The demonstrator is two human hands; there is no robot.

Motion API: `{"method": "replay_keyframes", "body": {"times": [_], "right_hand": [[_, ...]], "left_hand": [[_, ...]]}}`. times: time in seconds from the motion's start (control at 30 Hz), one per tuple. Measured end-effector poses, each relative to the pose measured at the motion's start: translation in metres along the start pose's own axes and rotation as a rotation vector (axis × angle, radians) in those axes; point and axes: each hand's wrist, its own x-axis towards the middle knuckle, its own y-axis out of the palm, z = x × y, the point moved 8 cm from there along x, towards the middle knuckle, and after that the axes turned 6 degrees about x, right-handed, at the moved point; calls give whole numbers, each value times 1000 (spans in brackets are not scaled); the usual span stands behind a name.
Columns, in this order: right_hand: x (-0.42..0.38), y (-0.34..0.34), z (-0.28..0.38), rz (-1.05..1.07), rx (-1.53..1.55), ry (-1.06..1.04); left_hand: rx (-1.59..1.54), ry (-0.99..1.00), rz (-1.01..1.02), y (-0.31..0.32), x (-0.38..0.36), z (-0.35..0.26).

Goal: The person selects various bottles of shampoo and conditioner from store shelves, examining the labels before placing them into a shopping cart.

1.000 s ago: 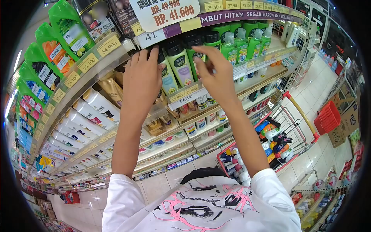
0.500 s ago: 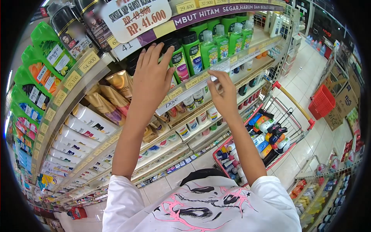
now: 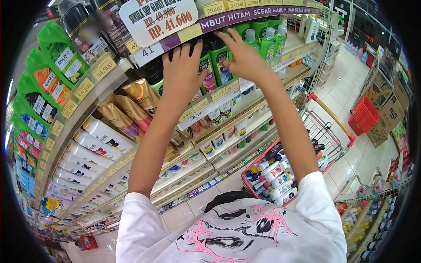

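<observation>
Green shampoo bottles with black caps (image 3: 216, 57) stand upright in a row on the upper shelf, beneath a purple banner. My left hand (image 3: 183, 70) is open over the left part of the row, fingertips at the dark caps and thumb in front of a bottle with a pink label (image 3: 209, 79). Beside it, my right hand (image 3: 245, 59) reaches in from the right, fingers apart, its index fingertip by a black cap and its thumb at a bottle front. Green bottles with clear caps (image 3: 267, 44) stand right of that hand. The left hand partly hides another dark-capped bottle (image 3: 154, 75).
A large price card (image 3: 160, 22) hangs over the row. Gold tubes (image 3: 142, 96) and white tubes (image 3: 105, 136) fill the shelf to the lower left. A shopping cart (image 3: 335, 111) loaded with bottles stands at the right, with a red basket (image 3: 365, 116) beyond it.
My right hand has moved up and left from the shelf-edge price labels to the bottles, its fingers now stretched out. The left hand has shifted slightly right and stays over the row.
</observation>
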Motion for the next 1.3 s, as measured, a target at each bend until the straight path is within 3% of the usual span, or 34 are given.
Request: {"method": "replay_keyframes", "body": {"times": [0.13, 0.2, 0.5, 0.73, 1.3], "right_hand": [[21, -1, 3, 135, -77, -73], [28, 6, 5, 162, -97, -224], [54, 11, 10, 387, -90, -190], [57, 8, 11, 362, -11, -297], [59, 13, -1, 413, 19, -190]], "left_hand": [[-8, -1, 46, 3, 2, 0], [0, -2, 54, 6, 3, 1], [-27, 9, 55, 10, 3, 3], [-46, 10, 39, 9, 2, 3], [-41, 17, -12, 8, 0, 3]]}}
